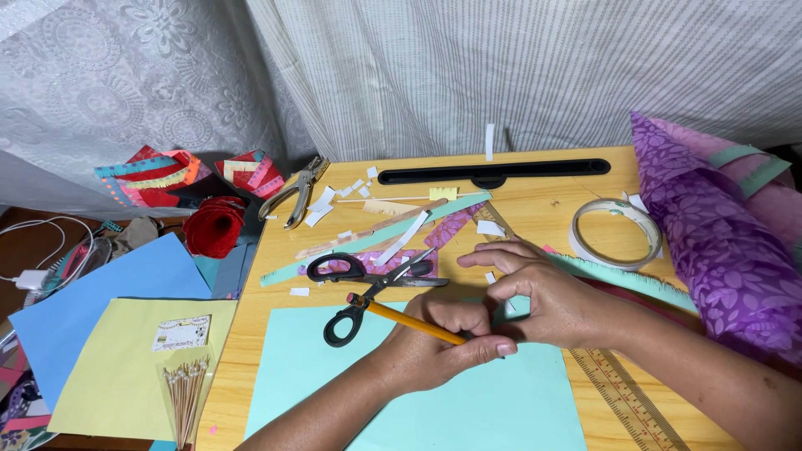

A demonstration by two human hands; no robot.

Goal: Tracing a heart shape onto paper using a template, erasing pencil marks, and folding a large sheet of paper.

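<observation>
Nearest to me lies the mint-green paper sheet (351,392), flat on the wooden table (543,209), and both of my forearms cross over it. My left hand (443,347) is closed into a loose fist around the yellow pencil (405,320); its pink eraser end points to about 10 o'clock, and the writing tip is hidden inside my fingers, so I cannot tell if it touches the paper. My right hand (547,296) is half open, the thumb and the bent fingers pinched together just beside the left fist, with the index finger stretched toward 9 o'clock. Something small may be between the fingertips, but I cannot tell what.

I see some risks. The black scissors (368,288) lie at 11 o'clock from my left fist, blades partly open and very near the eraser end. If I swing the pencil, I think it can knock the scissors, or my knuckles can meet the blades. The mint sheet is held only by the weight of my arms, so it can slide if I push sideways. Small white paper scraps (322,205) are scattered at 12 o'clock, and a sleeve or a breath can blow them away. The tape roll (616,231) at 2 o'clock and the wooden ruler (626,392) at 4 o'clock sit close to my right arm and can be pushed off the edge.
</observation>
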